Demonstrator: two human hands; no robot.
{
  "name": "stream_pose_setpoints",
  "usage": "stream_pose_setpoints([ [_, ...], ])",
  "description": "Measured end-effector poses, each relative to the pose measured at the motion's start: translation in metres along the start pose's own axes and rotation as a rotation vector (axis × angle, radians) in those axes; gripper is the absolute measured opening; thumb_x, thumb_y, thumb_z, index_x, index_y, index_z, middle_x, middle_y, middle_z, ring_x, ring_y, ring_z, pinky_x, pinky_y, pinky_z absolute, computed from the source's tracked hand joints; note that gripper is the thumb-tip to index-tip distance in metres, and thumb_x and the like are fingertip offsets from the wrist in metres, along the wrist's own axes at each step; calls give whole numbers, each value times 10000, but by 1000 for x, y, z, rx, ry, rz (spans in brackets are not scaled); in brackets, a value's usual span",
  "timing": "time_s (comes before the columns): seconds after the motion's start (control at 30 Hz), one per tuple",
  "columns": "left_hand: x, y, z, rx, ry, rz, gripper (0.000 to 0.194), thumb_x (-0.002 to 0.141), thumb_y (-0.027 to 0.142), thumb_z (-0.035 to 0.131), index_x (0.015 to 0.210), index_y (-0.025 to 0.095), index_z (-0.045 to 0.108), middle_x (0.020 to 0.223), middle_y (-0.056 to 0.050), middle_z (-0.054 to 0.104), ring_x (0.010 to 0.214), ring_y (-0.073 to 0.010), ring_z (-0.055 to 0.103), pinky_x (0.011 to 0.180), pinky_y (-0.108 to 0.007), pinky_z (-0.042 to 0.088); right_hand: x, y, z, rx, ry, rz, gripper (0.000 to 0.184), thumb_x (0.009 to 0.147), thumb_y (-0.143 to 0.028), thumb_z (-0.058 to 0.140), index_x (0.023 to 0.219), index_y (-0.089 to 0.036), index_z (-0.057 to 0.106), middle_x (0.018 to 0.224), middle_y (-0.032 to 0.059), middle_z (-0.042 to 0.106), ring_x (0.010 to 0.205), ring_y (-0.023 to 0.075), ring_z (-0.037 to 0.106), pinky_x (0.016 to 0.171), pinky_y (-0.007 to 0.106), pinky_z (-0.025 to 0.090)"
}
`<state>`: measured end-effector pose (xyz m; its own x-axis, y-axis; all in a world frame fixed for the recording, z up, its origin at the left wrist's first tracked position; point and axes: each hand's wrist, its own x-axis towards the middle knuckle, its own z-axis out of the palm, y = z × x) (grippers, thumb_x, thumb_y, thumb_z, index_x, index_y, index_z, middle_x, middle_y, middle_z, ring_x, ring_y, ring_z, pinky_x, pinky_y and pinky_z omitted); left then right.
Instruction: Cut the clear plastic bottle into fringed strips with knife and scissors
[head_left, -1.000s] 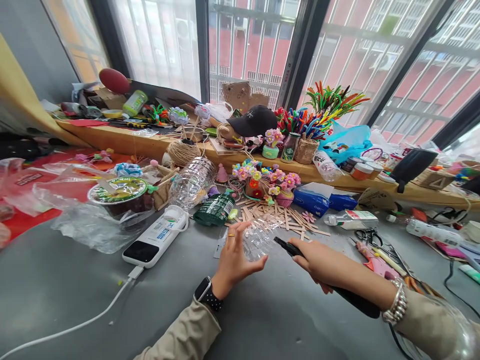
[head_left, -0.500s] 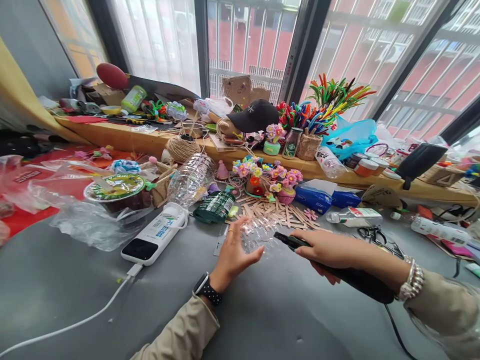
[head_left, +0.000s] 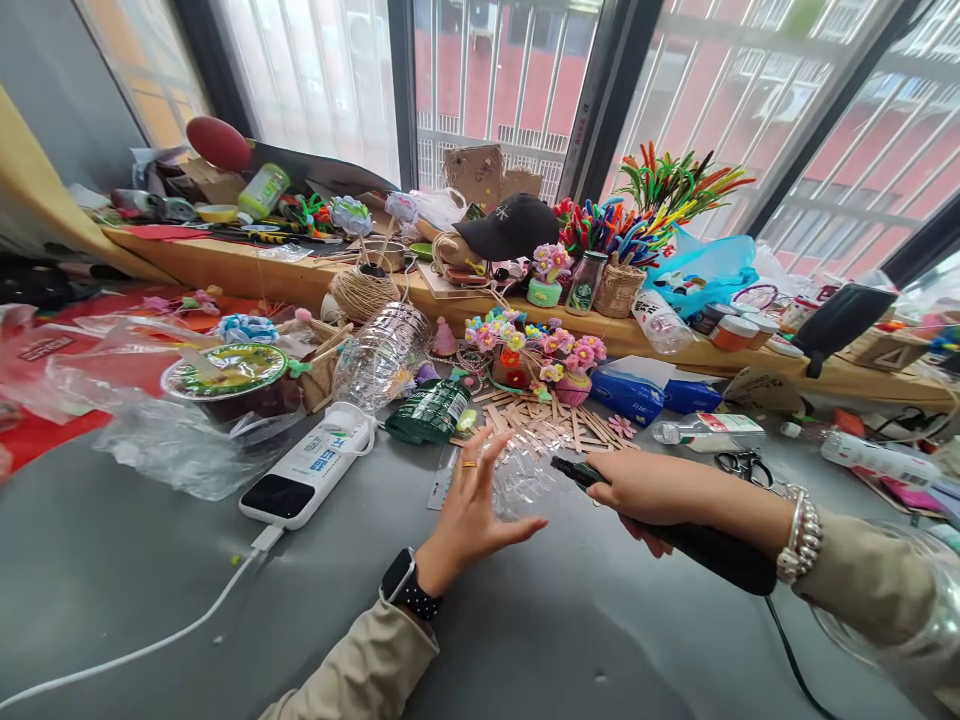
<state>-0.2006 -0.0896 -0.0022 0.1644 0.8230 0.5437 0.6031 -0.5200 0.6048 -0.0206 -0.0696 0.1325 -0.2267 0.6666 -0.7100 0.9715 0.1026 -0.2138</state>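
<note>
While right hand [head_left: 656, 487] grips black tool [head_left: 724, 553], tip near clear plastic piece [head_left: 525, 482], left hand [head_left: 466, 515] sits beside piece, thumb and fingers spread wide, contact unclear. Piece lies on grey table [head_left: 540, 640] near wooden sticks [head_left: 581, 428].

Over the grey tabletop [head_left: 540, 640] we hold our left hand [head_left: 466, 512] with fingers and thumb spread beside a clear plastic piece [head_left: 529, 482]; whether they touch, we cannot tell. Our right hand [head_left: 660, 488] grips a black tool [head_left: 724, 555], its tip toward the plastic. Beyond, we see scattered wooden sticks [head_left: 585, 430], with a white power bank [head_left: 315, 470] leftward and a black cap [head_left: 510, 230] on the ledge [head_left: 217, 262].
</note>
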Motion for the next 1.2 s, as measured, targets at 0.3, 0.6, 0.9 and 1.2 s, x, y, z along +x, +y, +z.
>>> stream_pose_setpoints([
  [0.3,-4,4,10,123,55,44,714,544,348,682,1151,224,326,1193,-115,330,1107,-290,376,904,-453,369,-3,8,11,-7,21,15,225,791,-164,289,877,-107,488,473,-18,493,252,90,422,288,202,336],
  [0.6,-5,9,12,164,68,37,702,541,362,672,1151,229,352,1198,-117,331,1082,-297,391,869,-443,391,-6,-6,12,-123,58,122,222,767,-153,343,824,-98,550,403,-33,445,269,87,419,354,214,375],
  [0.9,-7,10,14,187,54,30,700,542,370,669,1155,225,365,1206,-119,321,1080,-294,384,841,-419,413,-4,6,17,16,-8,57,225,780,-145,293,792,-107,515,436,-30,461,262,83,421,314,201,343],
  [1.2,-7,10,13,171,38,51,696,537,370,671,1154,240,376,1217,-116,331,1103,-304,375,873,-441,382,2,15,20,-12,-24,21,291,770,-169,290,562,-135,491,369,-4,459,293,102,463,370,225,394],
])
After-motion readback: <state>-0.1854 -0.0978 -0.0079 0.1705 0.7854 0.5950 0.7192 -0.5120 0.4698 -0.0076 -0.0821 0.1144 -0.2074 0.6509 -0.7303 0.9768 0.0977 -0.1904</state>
